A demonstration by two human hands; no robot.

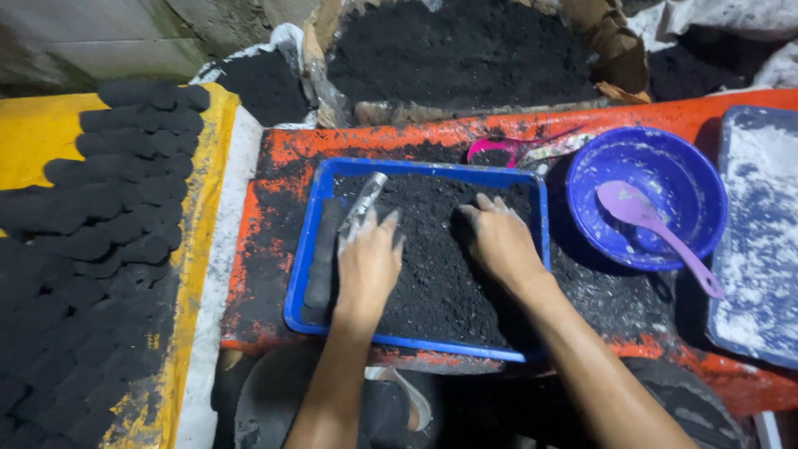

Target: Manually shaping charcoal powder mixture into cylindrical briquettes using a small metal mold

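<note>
A blue rectangular tray on an orange-painted surface holds a layer of black powder. My left hand, dusted grey, is wrapped around a short metal tube that rests tilted on the powder at the tray's left side. Beside it, along the left wall, lies a black pressed stick. My right hand lies flat with fingers spread on the powder at the tray's right side, holding nothing.
Rows of black pressed sticks lie on a yellow sheet at left. A blue bowl with a purple spoon stands right of the tray, then a blue tray of white powder. Sacks of black powder stand behind.
</note>
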